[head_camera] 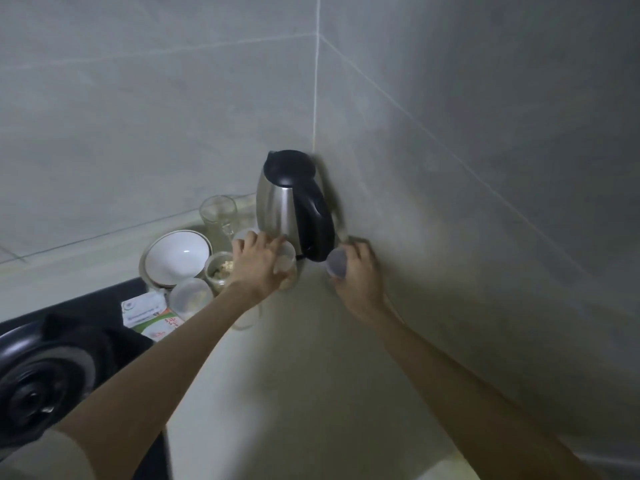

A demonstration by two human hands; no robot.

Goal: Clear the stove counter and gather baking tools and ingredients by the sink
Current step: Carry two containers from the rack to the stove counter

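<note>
grey tiled wall corner (450, 133); pale counter (294, 375); black stove (41, 368) at left; steel kettle (294, 206) in the corner; white bowl (178, 258); my left hand (258, 263) wrapped round a clear tub (287, 268); my right hand (358, 271) clasping a small lidded cup (336, 264).

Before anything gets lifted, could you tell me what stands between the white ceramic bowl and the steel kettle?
In the head view, the left hand and an open plastic tub of crumbly food sit between white bowl and kettle.
</note>
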